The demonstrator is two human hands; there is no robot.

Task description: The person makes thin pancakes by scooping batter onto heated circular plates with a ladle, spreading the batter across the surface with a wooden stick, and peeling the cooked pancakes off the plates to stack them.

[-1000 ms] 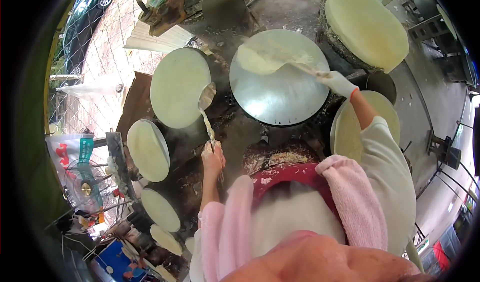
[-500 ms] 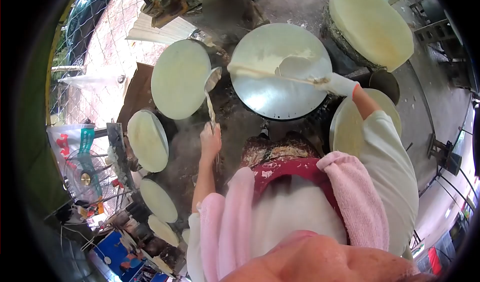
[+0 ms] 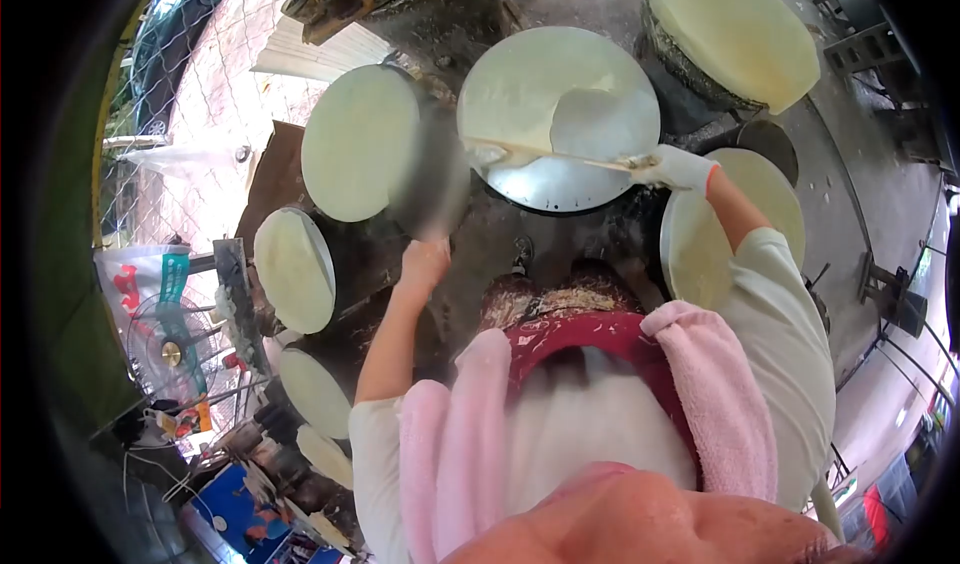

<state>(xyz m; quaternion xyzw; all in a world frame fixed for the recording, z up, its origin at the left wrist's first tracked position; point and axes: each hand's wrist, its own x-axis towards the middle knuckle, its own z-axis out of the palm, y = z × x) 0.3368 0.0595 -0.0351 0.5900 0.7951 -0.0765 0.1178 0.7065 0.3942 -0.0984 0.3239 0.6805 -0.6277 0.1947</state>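
Nearly crosswise stick [image 3: 548, 154], tip leftward

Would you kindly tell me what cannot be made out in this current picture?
Head view: whatever the left hand may hold, hidden by a dark blur.
Head view: part of one pale disc, behind the right sleeve.
Head view: part of the car, cut by the top edge.

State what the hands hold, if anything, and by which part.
The right hand, gloved, grips a long pale stick near one end. The left hand looks curled, but blur above it leaves unclear what, if anything, it holds.
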